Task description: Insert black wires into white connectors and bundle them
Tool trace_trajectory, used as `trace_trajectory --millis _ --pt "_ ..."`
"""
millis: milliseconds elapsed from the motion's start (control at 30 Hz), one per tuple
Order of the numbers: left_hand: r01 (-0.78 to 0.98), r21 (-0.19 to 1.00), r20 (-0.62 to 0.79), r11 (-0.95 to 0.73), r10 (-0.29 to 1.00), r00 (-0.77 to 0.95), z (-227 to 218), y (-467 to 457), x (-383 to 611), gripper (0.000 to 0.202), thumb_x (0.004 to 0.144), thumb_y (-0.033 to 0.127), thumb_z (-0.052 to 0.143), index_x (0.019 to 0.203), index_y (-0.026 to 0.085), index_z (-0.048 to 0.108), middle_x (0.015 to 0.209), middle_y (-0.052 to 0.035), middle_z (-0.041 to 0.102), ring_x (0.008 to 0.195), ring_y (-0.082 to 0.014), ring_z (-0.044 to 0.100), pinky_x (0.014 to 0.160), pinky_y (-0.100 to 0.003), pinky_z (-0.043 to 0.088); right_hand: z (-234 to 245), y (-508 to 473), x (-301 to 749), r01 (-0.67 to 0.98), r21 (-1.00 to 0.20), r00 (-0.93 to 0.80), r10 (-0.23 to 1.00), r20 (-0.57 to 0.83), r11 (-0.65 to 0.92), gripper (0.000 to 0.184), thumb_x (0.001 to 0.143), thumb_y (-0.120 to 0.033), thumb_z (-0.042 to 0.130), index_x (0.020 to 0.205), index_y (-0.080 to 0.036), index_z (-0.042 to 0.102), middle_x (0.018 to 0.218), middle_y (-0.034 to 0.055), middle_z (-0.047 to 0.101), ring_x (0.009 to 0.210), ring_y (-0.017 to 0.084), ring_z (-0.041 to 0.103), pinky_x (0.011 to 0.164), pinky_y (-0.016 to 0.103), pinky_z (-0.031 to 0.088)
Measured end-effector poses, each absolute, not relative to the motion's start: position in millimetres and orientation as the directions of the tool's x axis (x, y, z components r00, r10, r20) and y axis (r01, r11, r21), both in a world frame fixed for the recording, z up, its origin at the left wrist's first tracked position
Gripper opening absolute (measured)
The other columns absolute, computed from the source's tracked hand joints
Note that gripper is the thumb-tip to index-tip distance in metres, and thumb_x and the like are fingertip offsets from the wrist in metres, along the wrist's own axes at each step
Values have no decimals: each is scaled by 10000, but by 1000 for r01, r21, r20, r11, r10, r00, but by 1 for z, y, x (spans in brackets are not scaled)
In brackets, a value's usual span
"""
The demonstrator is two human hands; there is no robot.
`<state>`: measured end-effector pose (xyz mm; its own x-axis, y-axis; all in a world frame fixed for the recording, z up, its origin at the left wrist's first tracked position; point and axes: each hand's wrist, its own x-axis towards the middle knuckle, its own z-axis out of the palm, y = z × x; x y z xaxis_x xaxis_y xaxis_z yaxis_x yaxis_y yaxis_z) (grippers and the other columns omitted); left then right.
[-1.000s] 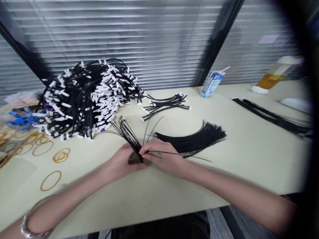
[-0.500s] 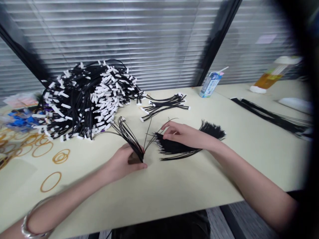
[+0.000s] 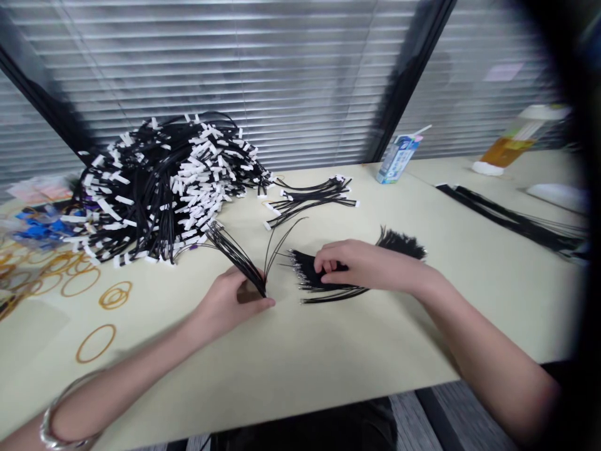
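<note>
My left hand (image 3: 228, 303) pinches a small bundle of thin black wires (image 3: 236, 254) near one end; the wires fan up and to the left over the cream table (image 3: 328, 363). My right hand (image 3: 357, 265) rests on a loose sheaf of black wires (image 3: 404, 241) lying flat to the right, with its fingers curled down onto the sheaf's near ends. The two hands are about a hand's width apart.
A big heap of black cables with white tags (image 3: 159, 181) fills the back left. A smaller tagged batch (image 3: 312, 194) lies behind the hands. Rubber bands (image 3: 96, 341) are scattered at left. A drink carton (image 3: 397, 158) and a bottle (image 3: 511, 144) stand at the back right, beside more black wires (image 3: 511, 222).
My right hand left the bundle in my left hand, moved right to the loose sheaf and curled its fingers on it. My left hand kept its bundle, tilting it slightly.
</note>
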<state>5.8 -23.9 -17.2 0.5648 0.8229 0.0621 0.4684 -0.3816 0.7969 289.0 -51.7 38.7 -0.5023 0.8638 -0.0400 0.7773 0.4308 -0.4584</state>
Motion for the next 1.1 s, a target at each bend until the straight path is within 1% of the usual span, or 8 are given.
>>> trace_trajectory --millis 133,567,633,733,800,867,967,1100 --pt "477 786 59 -392 816 574 -14 -24 6 327 737 432 679 918 177 582 951 -60 608 848 -217 617 774 -354 523 29 -53 284 803 -376 -498 867 1 461 74 835 -244 533 883 -210 578 875 19 591 742 143 512 598 259 338" --pt "499 766 31 -405 799 601 -5 -27 7 308 741 405 678 920 171 588 1000 -81 603 893 -232 616 810 -374 517 34 -54 280 849 -326 -433 901 20 415 123 831 -193 514 708 -197 519 741 0 600 699 139 519 565 260 300" --pt "493 768 41 -409 799 600 -5 -27 7 297 738 395 682 915 174 591 1008 -79 602 893 -230 616 812 -371 517 37 -54 277 842 -357 -398 912 95 405 120 850 -206 508 732 -201 532 761 -2 605 704 136 528 580 258 330" --pt "488 772 37 -407 796 605 -4 -27 7 285 740 386 681 911 175 592 1004 -75 599 879 -223 616 805 -364 516 43 -57 273 781 -463 -246 888 388 418 55 879 -239 512 891 -225 564 807 -8 612 694 125 546 623 262 395" --pt "496 768 26 -406 793 608 -4 -27 8 291 742 387 679 919 173 593 1001 -76 596 871 -222 615 797 -362 517 47 -60 272 710 -479 -135 767 627 516 116 880 -226 524 978 -247 583 834 -7 613 714 127 569 673 281 438" --pt "513 756 15 -406 795 606 -4 -27 8 304 740 392 679 928 170 593 1000 -79 596 864 -222 613 789 -363 517 50 -63 272 658 -425 -85 622 779 622 185 880 -184 517 984 -282 636 846 -2 618 748 141 589 719 315 467" --pt "528 745 7 -408 796 606 -4 -27 7 311 738 396 680 932 168 593 1002 -83 598 879 -227 611 793 -363 513 53 -64 272 562 -433 -16 533 846 705 286 889 -149 484 993 -325 683 890 3 650 823 173 616 774 373 494" --pt "529 734 22 -427 792 610 -3 -27 7 296 745 381 678 936 170 596 996 -79 597 888 -224 604 807 -364 499 58 -62 274 244 -544 138 527 839 802 339 856 -83 498 1047 -293 685 1003 6 676 980 203 625 931 426 470"
